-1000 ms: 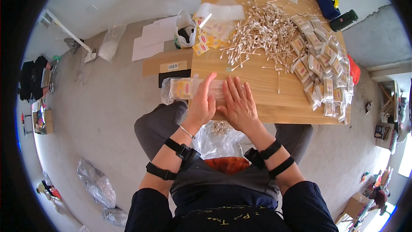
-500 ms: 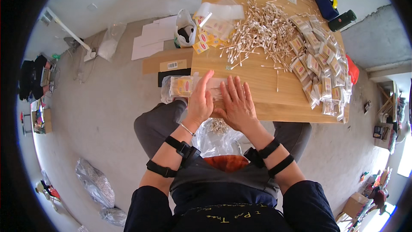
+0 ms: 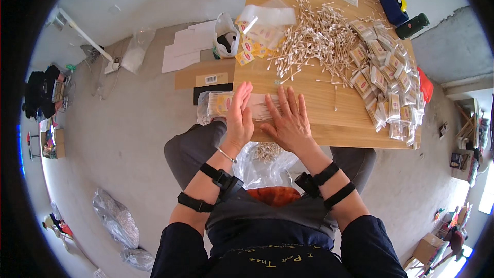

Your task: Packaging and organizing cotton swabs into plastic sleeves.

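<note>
Hands have parted slightly over the pale-brown wooden table (image 3: 355,123): right hand (image 3: 292,121) flat, fingers spread; left hand (image 3: 237,122) on edge, fingers together. Just beyond the left sits a clear plastic bag (image 3: 204,107). Between hands, slim white cotton swabs (image 3: 260,108) lie left to right, right fingers over one end.

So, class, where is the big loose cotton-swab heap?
In the head view, the heap lies on the table, beyond the right hand, left of the bagged packs.
</note>
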`<state>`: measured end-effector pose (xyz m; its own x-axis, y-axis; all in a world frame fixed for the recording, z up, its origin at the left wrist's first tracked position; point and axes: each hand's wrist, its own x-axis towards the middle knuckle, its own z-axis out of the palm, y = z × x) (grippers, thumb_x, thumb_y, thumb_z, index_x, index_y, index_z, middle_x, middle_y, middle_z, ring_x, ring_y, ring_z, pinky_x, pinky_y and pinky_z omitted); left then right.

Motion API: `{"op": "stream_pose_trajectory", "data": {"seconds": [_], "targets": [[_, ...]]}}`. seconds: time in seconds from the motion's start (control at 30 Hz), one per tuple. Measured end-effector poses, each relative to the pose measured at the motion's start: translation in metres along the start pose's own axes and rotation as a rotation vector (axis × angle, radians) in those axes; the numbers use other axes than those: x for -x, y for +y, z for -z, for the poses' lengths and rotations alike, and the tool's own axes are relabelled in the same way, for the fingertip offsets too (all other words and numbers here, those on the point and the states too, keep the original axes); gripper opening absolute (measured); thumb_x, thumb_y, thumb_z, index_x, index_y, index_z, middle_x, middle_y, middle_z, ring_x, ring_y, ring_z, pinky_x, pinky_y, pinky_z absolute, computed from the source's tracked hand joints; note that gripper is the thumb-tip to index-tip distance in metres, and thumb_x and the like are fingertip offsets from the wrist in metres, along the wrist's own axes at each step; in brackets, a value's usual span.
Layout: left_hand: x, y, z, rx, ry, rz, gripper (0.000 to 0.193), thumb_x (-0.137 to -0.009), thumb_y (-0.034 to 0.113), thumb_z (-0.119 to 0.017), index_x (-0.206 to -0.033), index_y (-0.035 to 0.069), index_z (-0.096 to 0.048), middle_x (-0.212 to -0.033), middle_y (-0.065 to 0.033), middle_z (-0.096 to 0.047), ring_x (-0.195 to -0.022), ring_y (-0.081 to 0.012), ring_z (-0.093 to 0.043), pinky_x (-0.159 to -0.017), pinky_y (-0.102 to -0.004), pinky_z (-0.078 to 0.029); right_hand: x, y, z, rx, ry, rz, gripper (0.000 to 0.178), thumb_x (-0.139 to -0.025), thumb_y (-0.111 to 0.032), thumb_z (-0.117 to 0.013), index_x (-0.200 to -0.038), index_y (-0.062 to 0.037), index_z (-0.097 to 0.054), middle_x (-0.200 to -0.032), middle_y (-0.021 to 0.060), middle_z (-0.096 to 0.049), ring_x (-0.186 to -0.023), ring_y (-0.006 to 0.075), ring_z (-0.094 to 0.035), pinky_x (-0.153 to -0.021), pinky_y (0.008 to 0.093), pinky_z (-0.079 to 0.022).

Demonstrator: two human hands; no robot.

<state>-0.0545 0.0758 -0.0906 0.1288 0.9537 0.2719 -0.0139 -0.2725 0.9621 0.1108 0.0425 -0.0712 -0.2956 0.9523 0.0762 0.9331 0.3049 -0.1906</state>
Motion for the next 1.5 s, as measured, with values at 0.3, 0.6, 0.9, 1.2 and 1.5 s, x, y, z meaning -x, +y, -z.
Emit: {"op": "stream_pose_trajectory", "data": {"seconds": [0.3, 0.6, 0.9, 1.2, 1.5], "targets": [[0.015, 0.02, -0.001, -0.075, 0.045, 0.057, 0.055, -0.094, -0.004, -0.037, -0.147, -0.002, -0.025, -0.149, -0.0216, -0.035, -0.14, -0.0299, -0.034, -0.115, -0.0388, -0.026, 0.024, -0.002, 0.013, -0.053, -0.017, -0.003, 0.081, -0.089, -0.05, -0.055, -0.147, -0.0006, -0.029, -0.157, 0.0156, -0.024, -0.148, 0.0295, -0.015, -0.119, 0.0501, -0.007], [0.007, 0.005, -0.021, -0.131, -0.009, 0.024, 0.053, -0.098, 0.003, -0.038, -0.149, -0.002, -0.021, -0.152, -0.024, -0.029, -0.143, -0.0315, -0.028, -0.117, -0.0398, -0.021, 0.012, 0.007, 0.008, -0.042, -0.073, 0.064, 0.078, -0.09, -0.053, -0.051, -0.148, -0.0049, -0.031, -0.156, 0.0111, -0.026, -0.147, 0.0257, -0.019, -0.119, 0.0479, -0.007], [0.005, -0.001, -0.027, -0.079, -0.029, 0.034, 0.051, -0.1, 0.008, -0.038, -0.147, -0.003, -0.024, -0.151, -0.0232, -0.03, -0.142, -0.0312, -0.029, -0.116, -0.0393, -0.023, 0.006, 0.006, 0.009, -0.045, -0.068, 0.056, 0.076, -0.092, -0.053, -0.048, -0.148, -0.0056, -0.03, -0.157, 0.0141, -0.022, -0.147, 0.0312, -0.016, -0.119, 0.0494, -0.007], [0.007, 0.001, -0.03, 0.003, 0.021, 0.043, 0.05, -0.102, 0.015, -0.038, -0.148, -0.002, -0.025, -0.152, -0.0203, -0.031, -0.142, -0.0289, -0.029, -0.117, -0.0389, -0.023, 0.008, 0.032, 0.001, -0.712, 0.363, -0.19, 0.058, -0.096, -0.012, -0.048, -0.147, 0.003, -0.026, -0.153, 0.0251, -0.025, -0.144, 0.037, -0.022, -0.117, 0.0454, -0.017], [0.002, 0.0, -0.03, 0.053, 0.049, 0.091, 0.052, -0.103, 0.024, -0.035, -0.147, -0.002, -0.026, -0.151, -0.02, -0.031, -0.142, -0.0285, -0.029, -0.116, -0.0382, -0.023, -0.009, 0.003, -0.003, -1.107, 0.479, -0.252, 0.048, -0.102, -0.013, -0.037, -0.146, 0.0066, -0.027, -0.15, 0.023, -0.034, -0.141, 0.0313, -0.03, -0.115, 0.0374, -0.024]]}}
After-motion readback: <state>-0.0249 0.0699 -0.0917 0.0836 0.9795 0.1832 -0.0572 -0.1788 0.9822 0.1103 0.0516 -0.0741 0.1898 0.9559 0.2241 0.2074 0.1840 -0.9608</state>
